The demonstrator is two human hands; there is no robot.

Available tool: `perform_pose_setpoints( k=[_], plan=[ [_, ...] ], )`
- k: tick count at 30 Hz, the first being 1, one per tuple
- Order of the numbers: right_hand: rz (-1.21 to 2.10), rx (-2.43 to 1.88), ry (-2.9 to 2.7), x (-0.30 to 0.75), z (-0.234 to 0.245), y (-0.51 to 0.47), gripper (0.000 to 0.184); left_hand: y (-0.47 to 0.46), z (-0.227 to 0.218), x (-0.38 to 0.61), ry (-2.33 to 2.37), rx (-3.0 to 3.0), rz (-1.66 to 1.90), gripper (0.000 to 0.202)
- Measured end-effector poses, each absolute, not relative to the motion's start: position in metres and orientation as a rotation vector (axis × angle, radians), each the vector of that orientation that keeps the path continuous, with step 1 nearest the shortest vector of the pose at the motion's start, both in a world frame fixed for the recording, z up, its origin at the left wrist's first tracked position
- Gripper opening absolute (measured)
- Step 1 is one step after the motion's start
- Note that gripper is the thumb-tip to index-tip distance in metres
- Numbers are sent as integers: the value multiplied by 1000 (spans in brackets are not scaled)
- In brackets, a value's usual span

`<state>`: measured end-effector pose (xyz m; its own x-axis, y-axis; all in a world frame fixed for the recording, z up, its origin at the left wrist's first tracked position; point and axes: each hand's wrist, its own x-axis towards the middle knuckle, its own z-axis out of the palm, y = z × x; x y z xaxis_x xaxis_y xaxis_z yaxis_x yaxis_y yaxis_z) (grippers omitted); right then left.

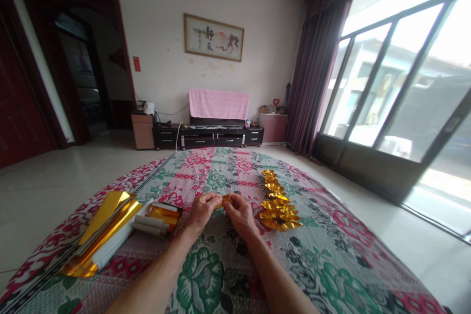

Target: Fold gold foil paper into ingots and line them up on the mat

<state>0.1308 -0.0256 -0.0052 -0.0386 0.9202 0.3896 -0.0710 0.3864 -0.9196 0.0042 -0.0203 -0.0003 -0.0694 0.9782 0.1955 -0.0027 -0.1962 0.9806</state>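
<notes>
Between my two hands, above the flowered cloth, is a small piece of gold foil paper point(219, 203). My left hand point(201, 211) pinches its left end, and my right hand point(238, 212) pinches the right end. Most of the piece is hidden by my fingers. To the right of my right hand lies a row of folded gold foil shapes point(277, 201) with pointed ends. On the left lies a loose stack of gold foil sheets point(110, 216), some showing white undersides. Beside the stack, nearer my left hand, are white paper rolls point(149, 224) and a smaller gold sheet point(165, 215).
The patterned cloth point(200, 274) covers the rounded surface in front of me. Farther back stand a low black cabinet point(217, 138) and a pink cloth point(219, 104) draped over something. A glazed door point(386, 83) is at right, a purple curtain point(312, 68) beside it.
</notes>
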Motion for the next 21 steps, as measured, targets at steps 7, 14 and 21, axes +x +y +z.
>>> perform_pose_setpoints(
  k=[7, 14, 21],
  plan=[
    [1025, -884, -1394, 134, 2, -31, 21, -21, 1, 5, 1154, 1317, 1407, 20],
    [1035, -884, -1366, 134, 2, -31, 19, -21, -1, 3, 1168, 1406, 1388, 23],
    [974, -894, -1343, 134, -5, -26, 20, -23, 3, 4, 1116, 1472, 1316, 29]
  ],
)
